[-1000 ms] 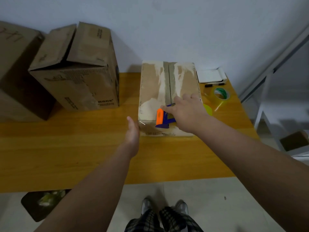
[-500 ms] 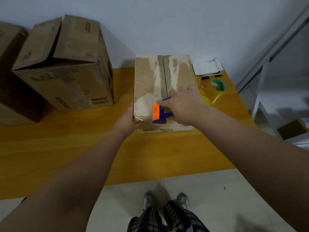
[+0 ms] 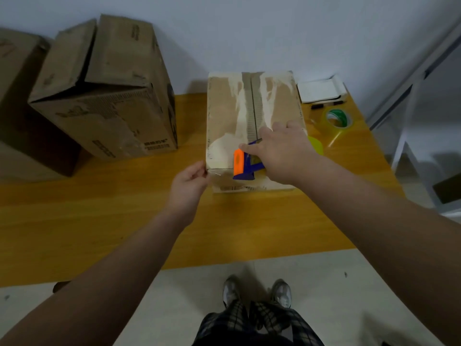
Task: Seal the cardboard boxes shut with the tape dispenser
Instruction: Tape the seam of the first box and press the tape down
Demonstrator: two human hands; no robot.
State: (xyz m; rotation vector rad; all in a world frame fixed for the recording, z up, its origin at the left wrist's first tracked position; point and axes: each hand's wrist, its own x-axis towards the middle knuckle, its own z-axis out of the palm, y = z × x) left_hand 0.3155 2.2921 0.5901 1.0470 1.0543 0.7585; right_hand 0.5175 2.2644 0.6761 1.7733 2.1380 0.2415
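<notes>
A shut cardboard box (image 3: 224,116) with torn white patches stands on the wooden table (image 3: 99,216). Its centre seam runs away from me. My right hand (image 3: 282,151) grips a blue and orange tape dispenser (image 3: 243,166) at the box's near top edge, over the seam. My left hand (image 3: 189,183) touches the box's near left corner, fingers loosely curled against the cardboard. A larger box (image 3: 104,96) with its top flaps partly raised stands to the left.
Another big brown box (image 3: 17,103) sits at the far left. Right of the small box lie a roll of clear tape (image 3: 338,118), a black marker (image 3: 326,104), a white holder (image 3: 321,89) and something yellow (image 3: 315,146). A metal rack (image 3: 424,121) stands at the right.
My left hand came in from the table and reached the box's near left corner. My right hand stayed on the dispenser at the box's near edge. The view shifted slightly.
</notes>
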